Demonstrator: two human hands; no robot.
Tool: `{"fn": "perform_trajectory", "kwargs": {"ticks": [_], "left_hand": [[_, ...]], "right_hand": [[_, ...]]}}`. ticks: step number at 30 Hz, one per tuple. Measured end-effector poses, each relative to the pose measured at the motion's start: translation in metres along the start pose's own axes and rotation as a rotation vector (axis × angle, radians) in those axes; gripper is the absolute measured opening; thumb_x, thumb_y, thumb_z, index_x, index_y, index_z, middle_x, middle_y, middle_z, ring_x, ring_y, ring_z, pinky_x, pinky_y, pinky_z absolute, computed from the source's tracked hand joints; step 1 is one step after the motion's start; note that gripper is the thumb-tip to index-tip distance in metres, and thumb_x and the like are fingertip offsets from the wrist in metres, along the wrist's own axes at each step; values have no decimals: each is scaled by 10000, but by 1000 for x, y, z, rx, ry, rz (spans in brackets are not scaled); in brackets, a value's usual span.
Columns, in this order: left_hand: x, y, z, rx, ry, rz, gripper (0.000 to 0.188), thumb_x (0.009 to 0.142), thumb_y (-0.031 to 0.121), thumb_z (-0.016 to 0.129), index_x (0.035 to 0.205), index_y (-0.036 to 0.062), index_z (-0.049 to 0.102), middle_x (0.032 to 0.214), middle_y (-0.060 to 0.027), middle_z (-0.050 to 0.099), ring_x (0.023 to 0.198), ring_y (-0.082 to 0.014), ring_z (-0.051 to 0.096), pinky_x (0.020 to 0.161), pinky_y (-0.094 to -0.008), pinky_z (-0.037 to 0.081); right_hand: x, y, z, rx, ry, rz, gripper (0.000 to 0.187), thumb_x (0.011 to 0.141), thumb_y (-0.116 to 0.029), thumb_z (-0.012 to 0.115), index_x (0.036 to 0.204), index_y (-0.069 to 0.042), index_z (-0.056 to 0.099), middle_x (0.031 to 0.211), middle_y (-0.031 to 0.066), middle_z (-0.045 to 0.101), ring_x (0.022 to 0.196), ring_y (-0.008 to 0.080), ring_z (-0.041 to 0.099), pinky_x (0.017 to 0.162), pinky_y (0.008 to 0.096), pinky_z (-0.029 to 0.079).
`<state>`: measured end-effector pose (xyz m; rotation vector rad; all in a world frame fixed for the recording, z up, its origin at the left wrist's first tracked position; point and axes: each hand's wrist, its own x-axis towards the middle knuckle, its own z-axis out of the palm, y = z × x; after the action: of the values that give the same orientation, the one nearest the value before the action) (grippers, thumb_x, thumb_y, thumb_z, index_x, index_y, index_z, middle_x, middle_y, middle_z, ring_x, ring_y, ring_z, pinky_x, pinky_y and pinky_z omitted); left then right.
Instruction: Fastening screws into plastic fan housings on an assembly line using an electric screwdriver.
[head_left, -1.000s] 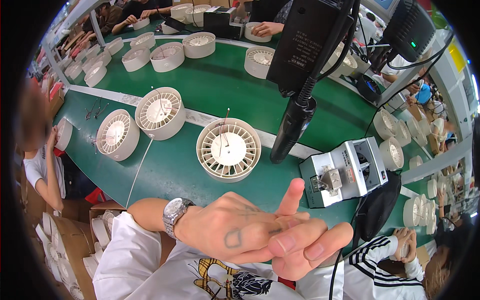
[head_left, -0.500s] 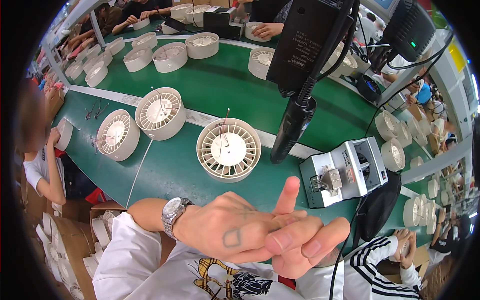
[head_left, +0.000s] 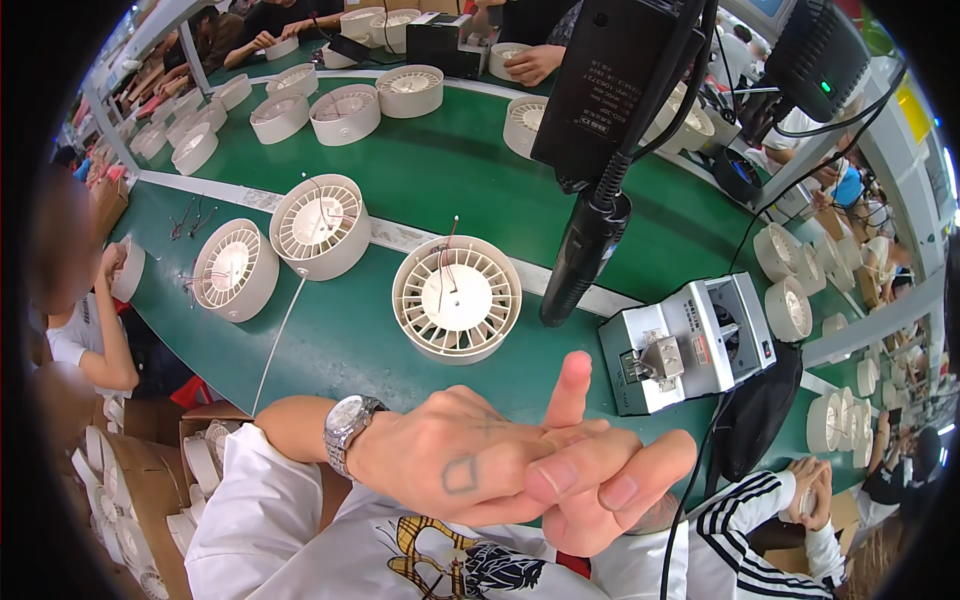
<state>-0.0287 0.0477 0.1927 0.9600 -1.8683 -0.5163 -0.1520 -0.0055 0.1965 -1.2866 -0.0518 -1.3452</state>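
Two bare hands meet near the table's edge: the left hand (head_left: 430,455), with a silver watch (head_left: 347,430) at its wrist, and the right hand (head_left: 640,465) are clasped together, one finger pointing up; whether anything sits between them cannot be told. Just beyond, a white round housing (head_left: 460,310) with thin wires rests on the green table (head_left: 340,345). A grey machine (head_left: 690,345) stands to its right, a black hanging tool (head_left: 585,255) between; two similar housings (head_left: 320,228) lie left.
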Motion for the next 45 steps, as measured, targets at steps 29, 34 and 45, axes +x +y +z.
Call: {"fn": "perform_trajectory", "kwargs": {"ticks": [29,34,45], "left_hand": [[9,-1,8,146,213,180,404,678,179,777,784,8,426,560,-66,550,376,-177,518,344,-273,426],[9,-1,2,154,118,157,433,681,163,771,834,-9,405,605,-104,609,462,-200,616,379,-279,482],[10,-2,2,50,104,150,410,676,120,767,825,-6,406,618,-98,621,488,-207,634,390,-286,494]], "right_hand": [[2,1,-1,120,21,-60,278,795,85,491,933,-77,312,926,197,612,676,157,614,1120,479,210],[4,1,-5,95,-32,-49,288,792,90,496,945,-74,317,942,199,610,604,144,575,1123,476,201],[4,0,-4,105,-29,-46,293,795,95,482,936,-87,301,902,189,608,472,147,512,1129,456,195]]}}
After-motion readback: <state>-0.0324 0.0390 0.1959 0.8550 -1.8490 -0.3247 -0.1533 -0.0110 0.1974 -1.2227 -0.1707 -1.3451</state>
